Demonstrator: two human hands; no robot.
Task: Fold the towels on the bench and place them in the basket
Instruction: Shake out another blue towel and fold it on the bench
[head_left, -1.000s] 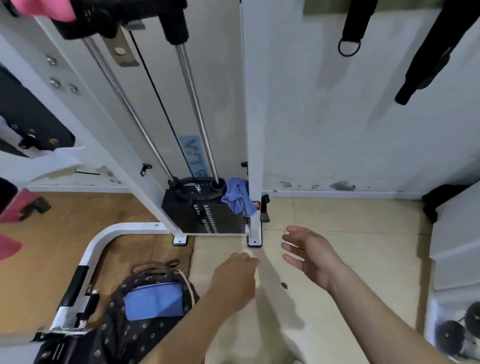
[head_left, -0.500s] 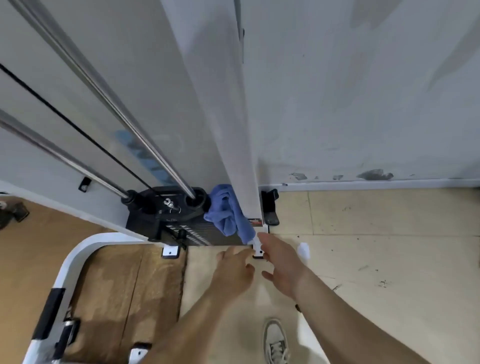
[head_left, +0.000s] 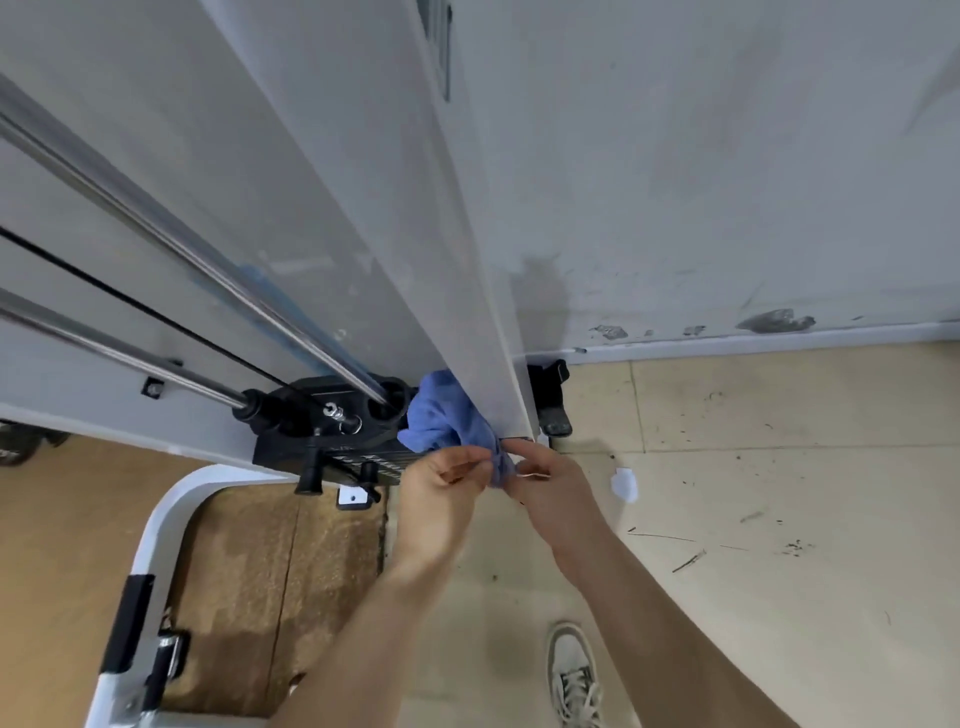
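Both hands, left hand (head_left: 441, 486) and right hand (head_left: 550, 486), pinch blue towel (head_left: 441, 415) atop weight stack (head_left: 332, 441).

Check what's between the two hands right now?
Head view: the lower end of the blue towel hangs between the left hand and right hand; both pinch it, nothing else lies there.

Even, soft indoor light; strong wide-angle distortion.
White post (head_left: 415, 234) and chrome rods (head_left: 218, 270) are bowing toward the edges; faint glare is running along the rods; both forearms are casting soft shadows on the floor tiles (head_left: 779, 493); edges are slightly blurring.
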